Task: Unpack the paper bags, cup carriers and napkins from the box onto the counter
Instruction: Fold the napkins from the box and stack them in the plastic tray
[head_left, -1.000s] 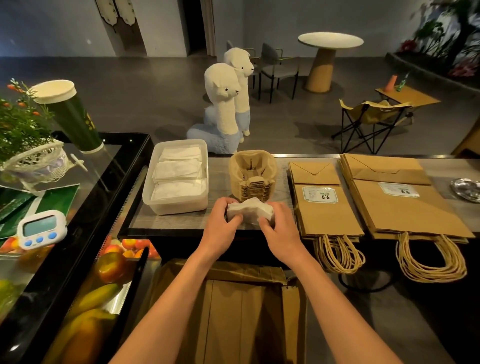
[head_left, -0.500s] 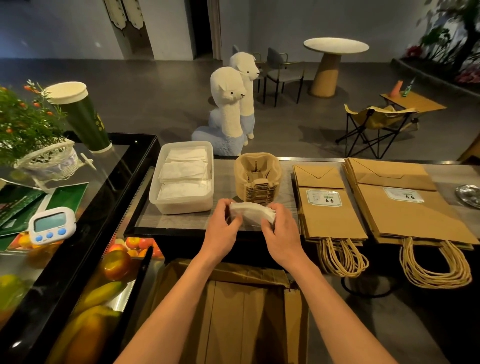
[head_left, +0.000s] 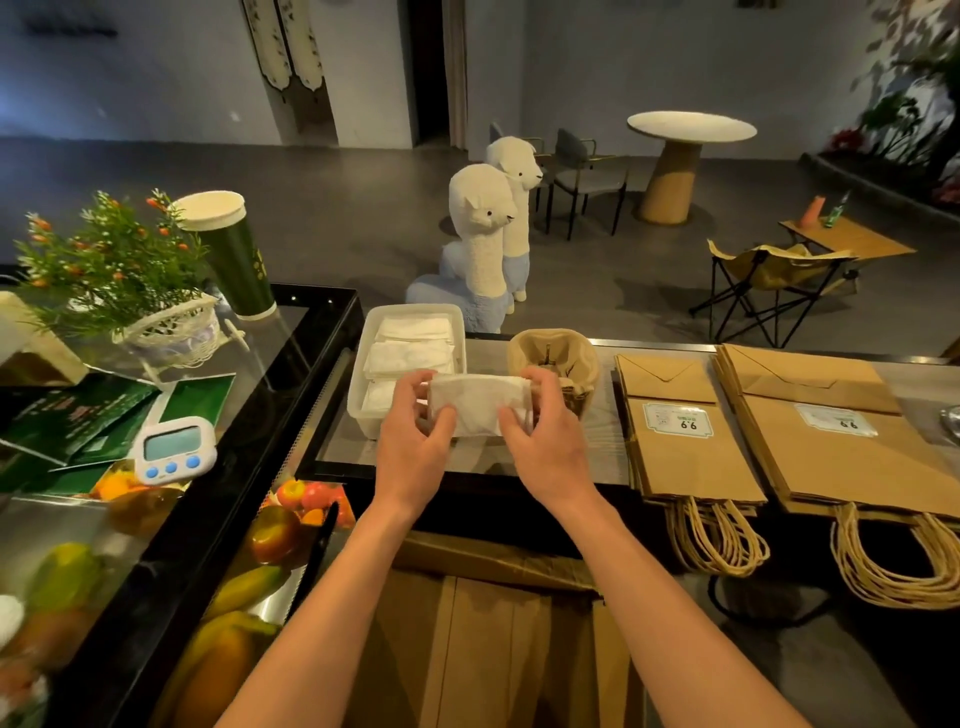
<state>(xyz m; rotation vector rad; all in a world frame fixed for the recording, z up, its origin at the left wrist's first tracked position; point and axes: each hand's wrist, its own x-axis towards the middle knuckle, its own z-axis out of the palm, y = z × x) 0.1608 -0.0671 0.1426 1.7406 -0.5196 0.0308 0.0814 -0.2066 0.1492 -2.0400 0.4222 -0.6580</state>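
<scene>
Napkin stack (head_left: 475, 402) is being held just above the counter (head_left: 608, 441), its long axis running left to right. The left hand (head_left: 410, 447) is pinching 1 end and the right hand (head_left: 545, 441) the other, fingers (head_left: 540, 376) curling over the top, thumbs in front. The white tub (head_left: 358, 384) is lying just beyond and to the left, nearer the left hand. Both forearms are reaching forward, converging on the stack

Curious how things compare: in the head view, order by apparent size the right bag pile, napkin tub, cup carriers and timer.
1. right bag pile
2. napkin tub
3. cup carriers, timer: look alike, carriers partly hidden; unranked.
</scene>
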